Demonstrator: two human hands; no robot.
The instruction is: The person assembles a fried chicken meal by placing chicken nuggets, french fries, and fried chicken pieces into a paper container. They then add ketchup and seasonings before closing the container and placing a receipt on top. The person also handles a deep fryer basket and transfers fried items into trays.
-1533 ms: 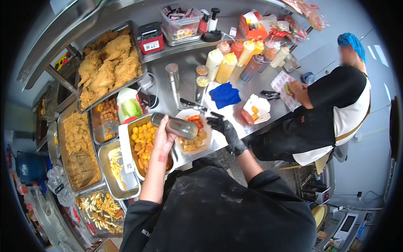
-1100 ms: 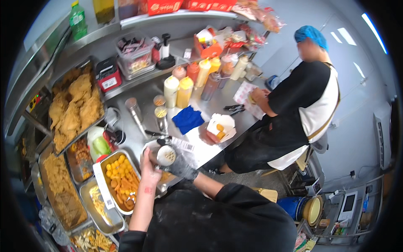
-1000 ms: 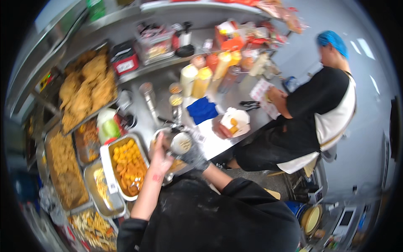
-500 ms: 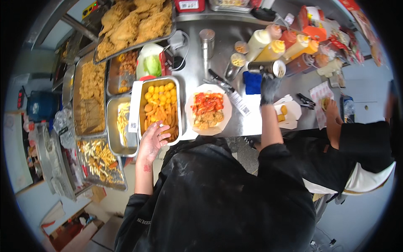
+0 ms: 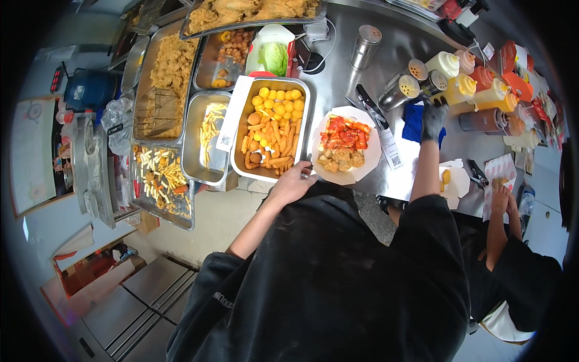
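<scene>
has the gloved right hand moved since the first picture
Yes: the gloved right hand has moved right and away from the yellow-ball tray, now over the blue cloth.

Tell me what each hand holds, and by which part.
Left hand: nothing visibly held. Right gloved hand: close to the rightmost shaker; whether it grips it cannot be told.

12 o'clock: fried chicken, lettuce in red-and-white box. 10 o'clock: fries in steel pan; wire basket over breaded pieces; blue barrel farther out. 9 o'clock: flat tray, loose chips. 2 o'clock: red carton. near 4 o'clock: co-worker.
</scene>
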